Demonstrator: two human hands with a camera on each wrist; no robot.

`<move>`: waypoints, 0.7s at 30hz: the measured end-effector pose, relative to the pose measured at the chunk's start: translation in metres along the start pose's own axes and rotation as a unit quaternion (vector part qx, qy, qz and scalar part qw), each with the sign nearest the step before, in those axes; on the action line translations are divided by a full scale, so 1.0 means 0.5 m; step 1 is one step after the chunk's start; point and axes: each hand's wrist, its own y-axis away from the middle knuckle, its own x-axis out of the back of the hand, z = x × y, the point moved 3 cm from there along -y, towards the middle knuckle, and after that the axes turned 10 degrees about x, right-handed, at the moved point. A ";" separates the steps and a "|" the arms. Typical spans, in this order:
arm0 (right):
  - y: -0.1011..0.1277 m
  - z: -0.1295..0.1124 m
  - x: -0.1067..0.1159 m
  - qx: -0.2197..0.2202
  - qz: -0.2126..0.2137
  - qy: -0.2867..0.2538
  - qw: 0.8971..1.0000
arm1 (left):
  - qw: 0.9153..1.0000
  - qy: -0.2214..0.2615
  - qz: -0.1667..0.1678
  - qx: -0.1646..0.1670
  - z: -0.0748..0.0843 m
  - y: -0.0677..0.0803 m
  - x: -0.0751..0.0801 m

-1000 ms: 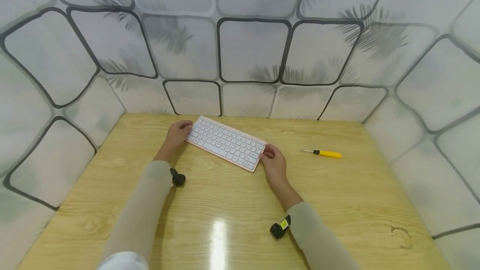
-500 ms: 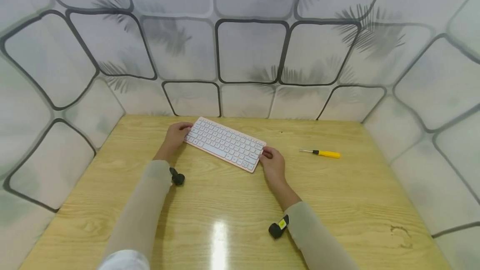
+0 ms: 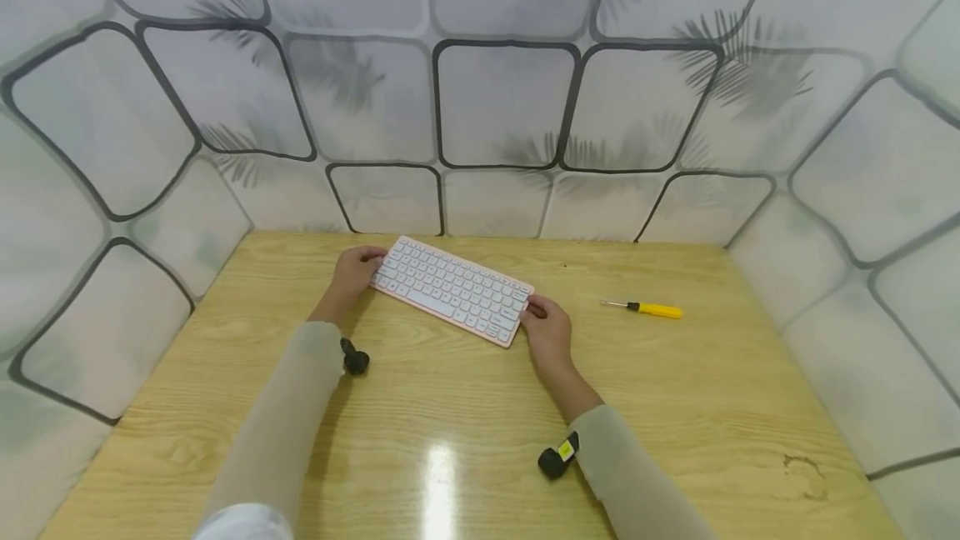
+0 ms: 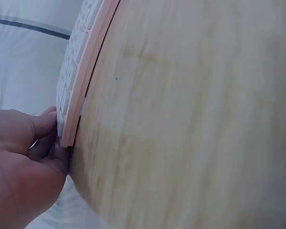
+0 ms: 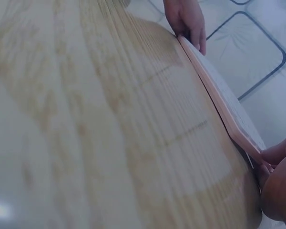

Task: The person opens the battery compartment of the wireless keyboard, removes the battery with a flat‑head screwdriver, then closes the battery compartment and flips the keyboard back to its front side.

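Observation:
A small white keyboard [image 3: 453, 291] with a pink rim lies slantwise on the wooden table [image 3: 465, 407], slightly raised at its ends. My left hand [image 3: 356, 267] grips its far left end, fingers curled over the edge and thumb under. In the left wrist view the fingers [image 4: 40, 125] wrap the keyboard [image 4: 78, 90] corner. My right hand [image 3: 547, 325] pinches the near right end. The right wrist view shows the keyboard [image 5: 219, 98] edge-on, my right hand [image 5: 276, 183] at its near end and the left hand [image 5: 186, 19] at the far one.
A yellow-handled screwdriver [image 3: 645, 307] lies on the table to the right of the keyboard. Patterned grey-white walls [image 3: 495, 98] close in the table on the back, left and right. Black wrist cameras [image 3: 356, 357] sit on both forearms.
The keyboard and both hands have barely shifted, a little toward me and down; the grips stay the same.

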 end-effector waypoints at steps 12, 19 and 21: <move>-0.004 -0.007 0.012 -0.007 -0.017 0.027 0.999 | 0.996 -0.066 -0.048 -0.026 -0.006 0.026 0.019; -0.007 -0.006 0.029 0.000 -0.037 0.020 0.999 | 0.996 -0.052 -0.078 -0.009 -0.010 0.048 0.024; -0.008 -0.006 0.034 0.001 -0.042 0.019 0.999 | 0.995 -0.045 -0.089 -0.004 -0.009 0.054 0.024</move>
